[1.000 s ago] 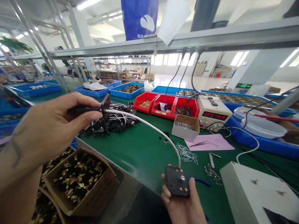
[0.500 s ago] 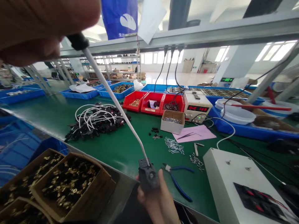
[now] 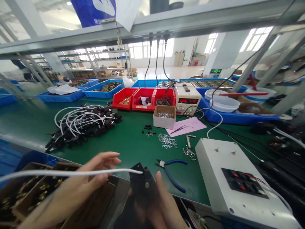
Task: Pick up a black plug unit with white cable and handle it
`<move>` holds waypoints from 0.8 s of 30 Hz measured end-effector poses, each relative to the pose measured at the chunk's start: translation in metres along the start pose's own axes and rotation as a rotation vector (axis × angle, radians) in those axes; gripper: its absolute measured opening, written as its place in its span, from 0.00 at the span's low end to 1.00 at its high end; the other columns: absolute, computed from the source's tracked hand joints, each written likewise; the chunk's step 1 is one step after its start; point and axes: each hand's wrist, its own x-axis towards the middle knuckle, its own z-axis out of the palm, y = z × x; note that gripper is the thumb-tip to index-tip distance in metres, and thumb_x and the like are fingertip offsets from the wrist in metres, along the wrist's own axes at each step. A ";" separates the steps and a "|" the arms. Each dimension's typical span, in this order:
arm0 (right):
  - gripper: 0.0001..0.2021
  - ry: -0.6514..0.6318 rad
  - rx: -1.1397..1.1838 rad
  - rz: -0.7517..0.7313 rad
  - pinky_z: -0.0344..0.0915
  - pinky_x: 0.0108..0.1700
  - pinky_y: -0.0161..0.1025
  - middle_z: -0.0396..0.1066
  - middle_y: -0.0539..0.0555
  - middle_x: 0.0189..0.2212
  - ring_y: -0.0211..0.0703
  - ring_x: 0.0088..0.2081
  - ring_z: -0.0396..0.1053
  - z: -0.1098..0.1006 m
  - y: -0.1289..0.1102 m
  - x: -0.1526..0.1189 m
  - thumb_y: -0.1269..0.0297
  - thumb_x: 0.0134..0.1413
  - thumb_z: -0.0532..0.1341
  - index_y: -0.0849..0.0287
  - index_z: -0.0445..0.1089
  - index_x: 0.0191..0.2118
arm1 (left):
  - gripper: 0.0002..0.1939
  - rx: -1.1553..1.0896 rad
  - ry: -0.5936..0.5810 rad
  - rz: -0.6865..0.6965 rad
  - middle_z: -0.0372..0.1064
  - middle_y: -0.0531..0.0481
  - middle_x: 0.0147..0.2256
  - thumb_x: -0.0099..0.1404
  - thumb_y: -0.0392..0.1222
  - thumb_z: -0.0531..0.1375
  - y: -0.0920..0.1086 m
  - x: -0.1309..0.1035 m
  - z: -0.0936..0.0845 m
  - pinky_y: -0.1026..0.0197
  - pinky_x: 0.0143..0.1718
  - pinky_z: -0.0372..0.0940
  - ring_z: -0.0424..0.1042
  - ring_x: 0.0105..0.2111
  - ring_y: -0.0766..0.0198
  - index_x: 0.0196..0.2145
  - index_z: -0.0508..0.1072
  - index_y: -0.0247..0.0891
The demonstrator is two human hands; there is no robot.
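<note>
My right hand grips a black plug block at the near edge of the green bench. A white cable leaves the block and stretches level to the left, out of the picture. My left hand lies along that cable with its fingers spread; the cable passes between thumb and fingers, and no firm grip shows. Both hands hover above the bench edge, just right of the cardboard boxes of brass parts.
Blue-handled pliers lie right of the block, beside a white test box with sockets. Farther back are a heap of black plugs with white cables, metal clips, a small carton, pink paper, red bins and a power supply.
My left hand has come down from high at the upper left to bench level, and the cable now lies flat. The view has tilted down and the block sits lower and closer.
</note>
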 end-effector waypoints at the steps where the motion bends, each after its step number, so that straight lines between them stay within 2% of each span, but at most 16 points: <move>1: 0.33 -0.011 -0.059 0.012 0.63 0.24 0.29 0.70 0.63 0.36 0.38 0.23 0.64 -0.002 0.002 0.000 0.36 0.62 0.59 0.68 0.73 0.48 | 0.30 -0.102 -0.059 -0.022 0.71 0.45 0.51 0.59 0.62 0.60 -0.009 0.000 0.018 0.60 0.47 0.67 0.71 0.49 0.53 0.54 0.70 0.45; 4: 0.35 0.061 -0.184 0.051 0.58 0.18 0.27 0.70 0.60 0.30 0.36 0.16 0.61 -0.006 0.003 -0.002 0.33 0.63 0.55 0.66 0.68 0.52 | 0.28 -0.240 -0.232 -0.118 0.69 0.47 0.54 0.61 0.58 0.60 -0.023 -0.004 0.057 0.60 0.46 0.69 0.70 0.50 0.52 0.57 0.67 0.49; 6: 0.37 0.136 -0.207 0.081 0.56 0.16 0.27 0.70 0.59 0.30 0.36 0.15 0.61 -0.008 -0.002 -0.005 0.32 0.61 0.56 0.64 0.65 0.56 | 0.24 -0.253 -0.336 -0.164 0.71 0.49 0.51 0.61 0.55 0.61 -0.024 -0.006 0.067 0.62 0.40 0.70 0.73 0.44 0.55 0.54 0.69 0.50; 8: 0.39 0.150 -0.230 0.116 0.57 0.17 0.27 0.71 0.59 0.31 0.37 0.15 0.62 -0.010 -0.009 -0.009 0.29 0.58 0.57 0.63 0.63 0.57 | 0.21 -0.286 -0.380 -0.163 0.73 0.50 0.47 0.61 0.54 0.62 -0.023 -0.006 0.070 0.63 0.35 0.71 0.75 0.38 0.57 0.51 0.71 0.49; 10: 0.41 0.145 -0.292 0.104 0.62 0.18 0.30 0.71 0.61 0.34 0.41 0.18 0.67 -0.013 -0.016 -0.013 0.28 0.57 0.56 0.63 0.63 0.58 | 0.20 -0.342 -0.284 -0.167 0.74 0.50 0.43 0.59 0.54 0.63 -0.024 -0.006 0.076 0.64 0.32 0.70 0.74 0.35 0.58 0.48 0.72 0.46; 12: 0.38 0.188 -0.412 -0.037 0.71 0.29 0.37 0.70 0.63 0.41 0.50 0.31 0.73 -0.014 -0.017 -0.014 0.32 0.57 0.60 0.62 0.63 0.58 | 0.21 -0.419 -0.074 -0.206 0.74 0.49 0.43 0.58 0.55 0.63 -0.025 -0.005 0.087 0.64 0.31 0.70 0.74 0.36 0.58 0.46 0.72 0.44; 14: 0.33 0.263 -0.509 -0.223 0.70 0.46 0.41 0.66 0.62 0.50 0.54 0.48 0.68 -0.013 -0.013 -0.013 0.42 0.57 0.68 0.60 0.64 0.58 | 0.22 -0.492 0.124 -0.250 0.73 0.49 0.44 0.58 0.55 0.63 -0.025 -0.006 0.102 0.63 0.33 0.70 0.73 0.39 0.57 0.47 0.70 0.44; 16: 0.27 0.352 -0.501 -0.362 0.64 0.55 0.41 0.63 0.58 0.54 0.53 0.57 0.59 -0.007 -0.004 -0.010 0.51 0.56 0.72 0.57 0.66 0.56 | 0.22 -0.522 0.242 -0.257 0.71 0.49 0.46 0.58 0.53 0.63 -0.020 -0.008 0.118 0.61 0.40 0.69 0.72 0.43 0.56 0.48 0.69 0.44; 18: 0.23 0.446 -0.428 -0.452 0.63 0.56 0.40 0.65 0.55 0.53 0.50 0.57 0.59 0.002 0.006 -0.008 0.57 0.58 0.72 0.54 0.67 0.55 | 0.21 -0.482 0.309 -0.259 0.71 0.50 0.48 0.60 0.52 0.62 -0.014 -0.012 0.133 0.60 0.47 0.67 0.71 0.47 0.56 0.49 0.68 0.44; 21: 0.23 0.531 -0.363 -0.547 0.65 0.54 0.35 0.67 0.51 0.51 0.45 0.53 0.64 0.012 0.015 -0.005 0.62 0.56 0.74 0.51 0.67 0.54 | 0.16 -0.399 0.374 -0.262 0.71 0.51 0.48 0.62 0.48 0.61 -0.007 -0.020 0.146 0.59 0.49 0.66 0.70 0.49 0.55 0.48 0.69 0.46; 24: 0.27 0.544 -0.360 -0.584 0.66 0.52 0.31 0.66 0.51 0.52 0.44 0.53 0.64 0.012 0.014 -0.005 0.65 0.52 0.75 0.52 0.66 0.54 | 0.13 -0.392 0.346 -0.209 0.71 0.52 0.50 0.65 0.44 0.59 -0.007 -0.025 0.148 0.57 0.54 0.64 0.68 0.52 0.54 0.48 0.70 0.48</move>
